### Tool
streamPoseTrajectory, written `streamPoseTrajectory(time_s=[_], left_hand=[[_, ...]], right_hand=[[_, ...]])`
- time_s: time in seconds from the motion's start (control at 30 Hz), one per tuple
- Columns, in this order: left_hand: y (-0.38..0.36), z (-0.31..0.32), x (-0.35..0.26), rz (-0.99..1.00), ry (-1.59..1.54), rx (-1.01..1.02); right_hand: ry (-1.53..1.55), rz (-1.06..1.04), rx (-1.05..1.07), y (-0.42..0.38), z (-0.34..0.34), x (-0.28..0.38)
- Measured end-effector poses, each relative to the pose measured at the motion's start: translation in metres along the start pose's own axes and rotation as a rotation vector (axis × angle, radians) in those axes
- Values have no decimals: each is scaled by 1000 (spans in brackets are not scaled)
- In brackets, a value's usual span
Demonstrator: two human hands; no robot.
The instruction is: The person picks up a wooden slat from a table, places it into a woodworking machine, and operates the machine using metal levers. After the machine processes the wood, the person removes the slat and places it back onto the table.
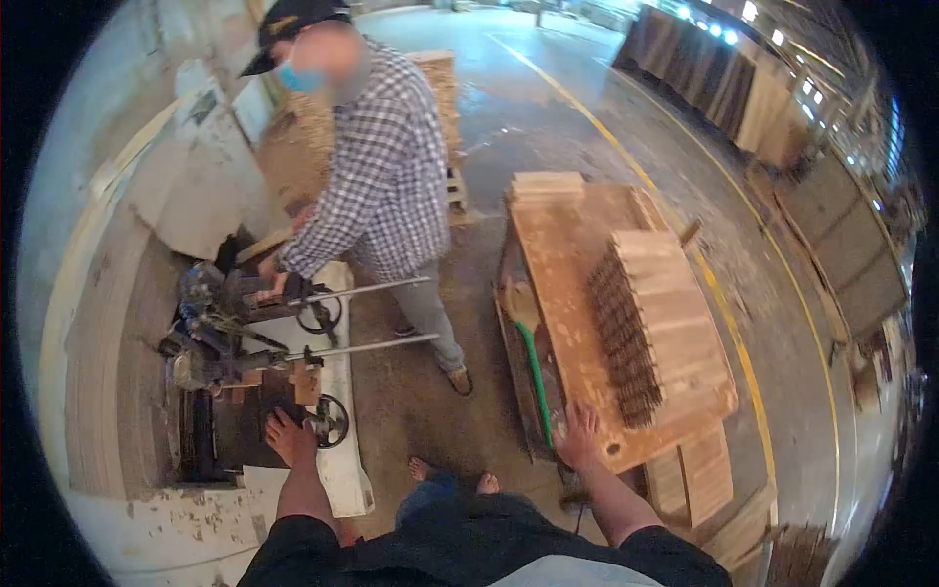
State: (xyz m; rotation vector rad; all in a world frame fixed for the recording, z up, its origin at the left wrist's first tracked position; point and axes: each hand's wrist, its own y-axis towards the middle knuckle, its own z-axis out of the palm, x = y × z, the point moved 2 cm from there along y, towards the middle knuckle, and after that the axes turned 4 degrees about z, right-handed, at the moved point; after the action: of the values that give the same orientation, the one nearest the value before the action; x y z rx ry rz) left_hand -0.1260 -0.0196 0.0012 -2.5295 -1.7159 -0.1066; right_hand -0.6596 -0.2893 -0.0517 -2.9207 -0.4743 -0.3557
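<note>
Jutting from the machine [210, 323], two metal rods [362, 291] reach into the gap by the co-worker [391, 166], who has both arms over the machine's far part. Left hand [291, 437] open on the dark bed [245, 430], fingers parted, small handwheel [331, 421] just beside. Right hand [579, 437] at the tabletop's near corner, near a green strip [536, 377], fingers loosely extended; cannot tell if they grip anything. Tabletop [558, 293] scuffed, carrying stacked wood pieces [680, 313]; stained floor [440, 421], yellow lines [606, 132] beyond
</note>
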Motion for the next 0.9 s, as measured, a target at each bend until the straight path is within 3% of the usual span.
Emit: streamPoseTrajectory(time_s=[0.17, 0.23, 0.37, 0.47, 0.53, 0.67, 0.73, 0.83, 0.87, 0.9], left_hand=[[-5, -28, -8, 3, 25, 203], [-1, -17, -6, 14, 10, 211], [4, -12, -6, 5, 25, 205], [7, -11, -4, 18, 30, 184], [7, -6, -1, -15, 10, 169], [11, 7, 3, 16, 9, 94], [12, 0, -2, 10, -8, 114], [12, 0, -2, 13, -6, 102], [13, -10, -6, -29, 45, 253], [13, -11, -7, -31, 53, 253]], right_hand=[[-129, -122, -87, 50, 27, -7], [-262, -63, 60, 54, 30, -9], [-390, -53, 150, 56, 35, -14], [-329, 32, 302, 57, 31, -11], [-341, 13, 125, 60, 42, -18], [-279, 72, 210, 61, 28, -2], [-417, -15, 11, 58, 32, -7], [-349, 78, 191, 61, 29, -8], [-343, 76, 196, 63, 35, -13], [-355, 47, 137, 63, 41, -20]])
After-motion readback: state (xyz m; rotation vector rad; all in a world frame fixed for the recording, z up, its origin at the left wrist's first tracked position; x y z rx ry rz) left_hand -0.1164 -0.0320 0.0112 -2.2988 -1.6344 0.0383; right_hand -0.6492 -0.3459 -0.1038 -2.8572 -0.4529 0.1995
